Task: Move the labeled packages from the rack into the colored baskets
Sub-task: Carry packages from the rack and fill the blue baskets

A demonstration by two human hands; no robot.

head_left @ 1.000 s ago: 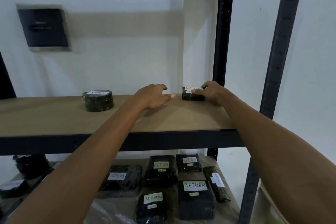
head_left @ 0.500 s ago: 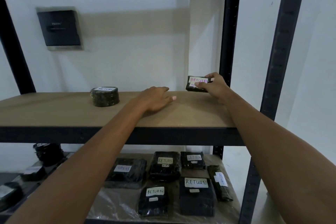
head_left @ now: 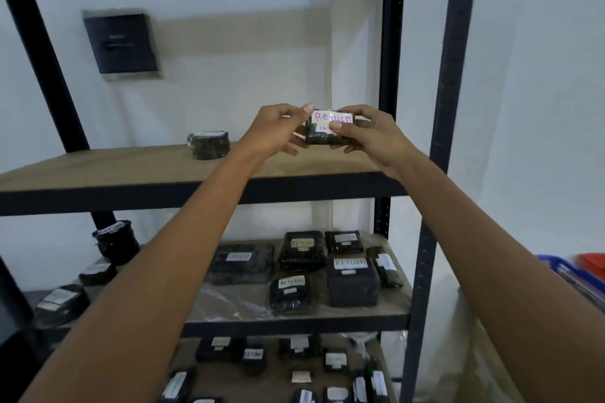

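Pinched between left hand and right hand over top shelf's right end: RETURN package. Keep label uncovered, then carry steadily down to baskets.

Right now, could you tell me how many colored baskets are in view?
2: a blue basket and a red basket right of it, both at the frame's right edge. More may be hidden.

Head-worn view, close, toward rack

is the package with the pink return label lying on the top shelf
No, the package is held up off the top shelf, gripped between the left hand and the right hand.
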